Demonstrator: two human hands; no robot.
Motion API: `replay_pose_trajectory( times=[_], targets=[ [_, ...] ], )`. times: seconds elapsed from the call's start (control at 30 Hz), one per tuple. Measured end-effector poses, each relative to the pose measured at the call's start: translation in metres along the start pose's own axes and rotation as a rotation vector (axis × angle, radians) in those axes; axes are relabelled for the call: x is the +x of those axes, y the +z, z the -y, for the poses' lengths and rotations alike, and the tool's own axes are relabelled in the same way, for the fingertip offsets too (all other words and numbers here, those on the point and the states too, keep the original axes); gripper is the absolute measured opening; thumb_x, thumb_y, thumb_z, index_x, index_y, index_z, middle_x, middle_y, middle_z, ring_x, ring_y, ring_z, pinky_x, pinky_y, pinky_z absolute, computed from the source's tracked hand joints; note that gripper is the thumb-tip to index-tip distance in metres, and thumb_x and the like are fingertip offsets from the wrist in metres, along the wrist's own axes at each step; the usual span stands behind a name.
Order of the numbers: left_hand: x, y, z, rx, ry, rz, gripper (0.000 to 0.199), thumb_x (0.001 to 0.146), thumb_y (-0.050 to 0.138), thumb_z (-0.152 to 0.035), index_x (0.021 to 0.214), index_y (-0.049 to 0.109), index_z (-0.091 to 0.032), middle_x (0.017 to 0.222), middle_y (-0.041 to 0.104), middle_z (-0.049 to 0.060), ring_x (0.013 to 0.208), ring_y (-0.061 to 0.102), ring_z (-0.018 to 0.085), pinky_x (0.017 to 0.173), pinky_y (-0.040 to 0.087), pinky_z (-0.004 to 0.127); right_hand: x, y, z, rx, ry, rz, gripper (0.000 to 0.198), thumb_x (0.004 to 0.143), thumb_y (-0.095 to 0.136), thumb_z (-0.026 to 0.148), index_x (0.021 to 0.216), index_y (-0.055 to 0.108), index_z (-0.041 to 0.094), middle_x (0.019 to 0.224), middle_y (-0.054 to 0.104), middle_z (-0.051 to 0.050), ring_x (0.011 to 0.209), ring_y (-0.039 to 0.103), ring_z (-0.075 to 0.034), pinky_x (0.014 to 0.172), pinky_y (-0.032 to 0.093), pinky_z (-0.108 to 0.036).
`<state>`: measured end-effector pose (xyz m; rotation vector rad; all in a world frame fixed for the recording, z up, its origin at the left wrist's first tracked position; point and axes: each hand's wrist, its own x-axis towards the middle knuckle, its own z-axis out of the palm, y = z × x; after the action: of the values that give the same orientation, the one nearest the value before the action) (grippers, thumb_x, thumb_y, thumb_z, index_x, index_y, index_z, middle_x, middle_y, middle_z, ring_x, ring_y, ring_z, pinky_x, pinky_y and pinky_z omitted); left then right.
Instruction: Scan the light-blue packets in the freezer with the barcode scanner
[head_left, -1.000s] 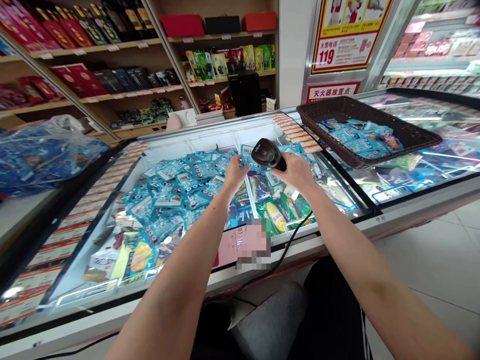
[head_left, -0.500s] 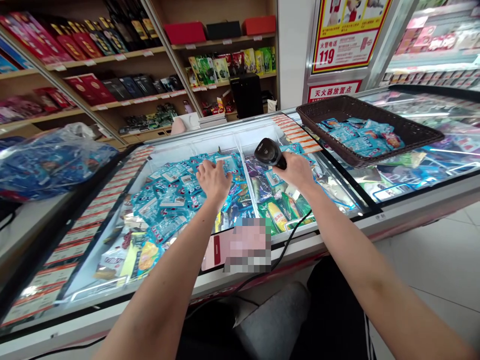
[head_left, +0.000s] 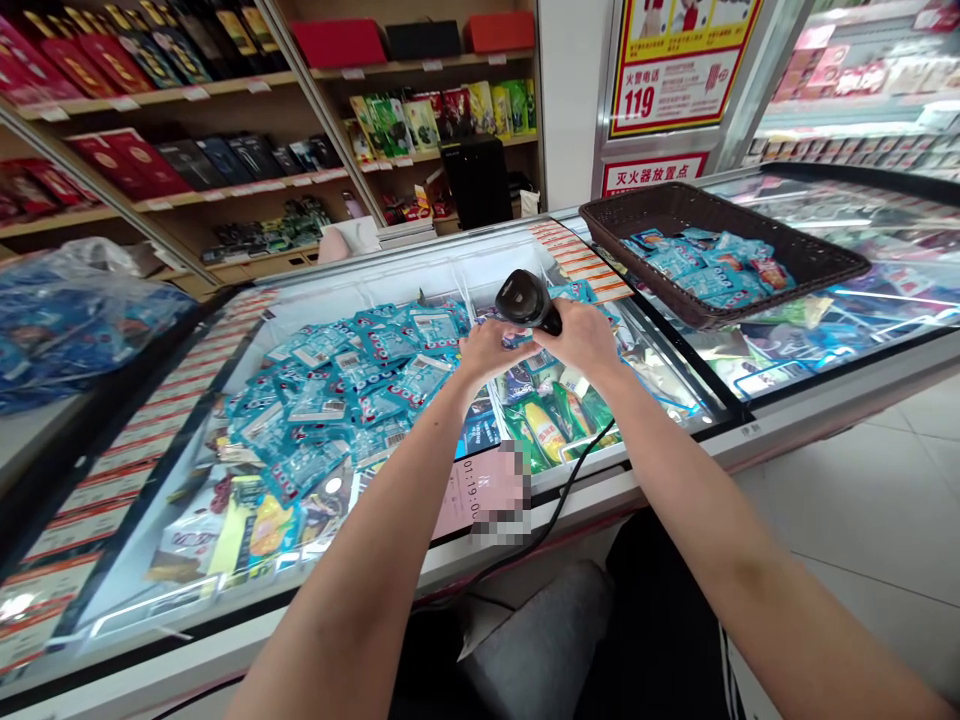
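My right hand [head_left: 581, 340] is wrapped round the grip of a black handheld barcode scanner [head_left: 523, 298], its head pointing left and its cable hanging over the freezer edge. Beside it, my left hand [head_left: 486, 352] hovers just below the scanner head, fingers and thumb apart, the thumb tip close to my right hand. A bit of blue shows between them; I see nothing gripped. Under the glass-lidded freezer's open part lies a heap of blue snack packets [head_left: 345, 375]. To the right of a white divider are green-and-yellow packs [head_left: 546, 425].
A brown woven basket [head_left: 810, 245] with blue packets rests on the freezer glass at right. A pink-screened phone [head_left: 469, 490], partly pixelated, lies on the front rim. A clear plastic bag [head_left: 82, 310] of blue packets sits at left. Shelves [head_left: 202, 90] of boxes and bottles stand behind.
My left hand has moved right from above the blue packets to beside the scanner. My right hand still holds the scanner in nearly the same place. The view has shifted slightly right.
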<state>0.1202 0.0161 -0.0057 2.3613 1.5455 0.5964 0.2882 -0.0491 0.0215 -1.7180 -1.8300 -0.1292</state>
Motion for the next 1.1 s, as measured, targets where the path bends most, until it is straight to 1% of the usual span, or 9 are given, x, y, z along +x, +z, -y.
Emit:
replay_pose_trajectory(
  times=[0.07,0.13,0.27,0.37,0.5,0.63,0.8,0.97,1.1],
  targets=[
    [0.003,0.004,-0.001,0.026,-0.018,-0.002,0.047,0.061,0.068,-0.061,0.094,0.067,-0.027,0.108,0.061,0.006,0.111,0.046,0.034,0.096,0.033,0.052,0.000,0.000,0.001,-0.001,-0.007,-0.007,0.034,0.082,0.052,0.044,0.097,0.061,0.015,0.087,0.067,-0.011,0.082,0.062,-0.027,0.070,0.043,-0.035],
    [0.003,0.002,0.002,-0.023,-0.007,0.024,0.043,0.061,0.070,-0.056,0.090,0.066,-0.025,0.103,0.062,0.006,0.107,0.048,0.032,0.094,0.034,0.051,-0.001,0.000,0.001,-0.009,-0.007,-0.004,0.032,0.081,0.053,0.042,0.096,0.061,0.015,0.087,0.067,-0.011,0.081,0.062,-0.026,0.070,0.043,-0.035],
    [-0.002,-0.009,0.014,-0.329,0.003,0.057,0.037,0.066,0.069,-0.042,0.094,0.059,-0.019,0.092,0.060,0.004,0.085,0.052,0.018,0.078,0.042,0.035,-0.001,0.000,0.001,-0.024,-0.007,-0.001,0.029,0.080,0.054,0.039,0.096,0.062,0.015,0.086,0.067,-0.011,0.081,0.062,-0.026,0.070,0.043,-0.035],
    [-0.005,-0.015,0.020,-0.523,0.024,0.052,0.040,0.069,0.066,-0.031,0.105,0.055,-0.018,0.086,0.059,0.002,0.075,0.050,0.013,0.069,0.041,0.027,-0.001,0.001,0.001,-0.025,-0.004,-0.004,0.030,0.080,0.054,0.040,0.096,0.062,0.015,0.085,0.066,-0.011,0.080,0.061,-0.026,0.069,0.043,-0.035],
    [-0.003,-0.012,0.025,-0.496,0.048,0.046,0.035,0.074,0.060,-0.029,0.107,0.060,-0.018,0.084,0.060,0.002,0.075,0.051,0.014,0.071,0.040,0.028,-0.001,0.002,0.000,-0.024,-0.011,-0.006,0.031,0.081,0.053,0.041,0.097,0.062,0.015,0.086,0.066,-0.011,0.081,0.061,-0.026,0.070,0.043,-0.035],
    [-0.004,-0.010,0.029,-0.560,-0.015,0.042,0.029,0.076,0.058,-0.034,0.101,0.063,-0.019,0.082,0.058,0.001,0.072,0.051,0.013,0.068,0.041,0.027,-0.002,0.001,0.001,-0.028,-0.015,-0.002,0.031,0.081,0.053,0.042,0.097,0.061,0.016,0.086,0.067,-0.011,0.082,0.062,-0.026,0.071,0.043,-0.035],
    [-0.008,-0.015,0.031,-0.785,-0.007,-0.028,0.021,0.074,0.061,-0.031,0.091,0.058,-0.019,0.078,0.054,-0.001,0.068,0.051,0.010,0.063,0.043,0.024,-0.002,-0.002,0.002,-0.032,-0.010,0.011,0.030,0.081,0.054,0.040,0.097,0.061,0.016,0.087,0.066,-0.011,0.082,0.061,-0.027,0.071,0.043,-0.035],
    [-0.006,-0.015,0.037,-1.069,-0.106,-0.175,0.021,0.073,0.062,-0.028,0.084,0.046,-0.022,0.065,0.048,-0.006,0.057,0.052,0.007,0.060,0.044,0.022,-0.003,-0.002,0.004,-0.034,-0.008,-0.012,0.031,0.080,0.055,0.040,0.097,0.061,0.016,0.087,0.067,-0.011,0.081,0.061,-0.027,0.069,0.043,-0.035],
    [-0.006,-0.012,0.041,-1.237,-0.086,-0.217,0.030,0.074,0.063,-0.029,0.081,0.035,-0.023,0.058,0.042,-0.011,0.056,0.056,0.006,0.073,0.050,0.028,-0.003,-0.002,0.005,-0.043,-0.031,0.017,0.031,0.080,0.054,0.041,0.097,0.061,0.016,0.087,0.067,-0.011,0.081,0.061,-0.026,0.070,0.043,-0.035]
  ],
)
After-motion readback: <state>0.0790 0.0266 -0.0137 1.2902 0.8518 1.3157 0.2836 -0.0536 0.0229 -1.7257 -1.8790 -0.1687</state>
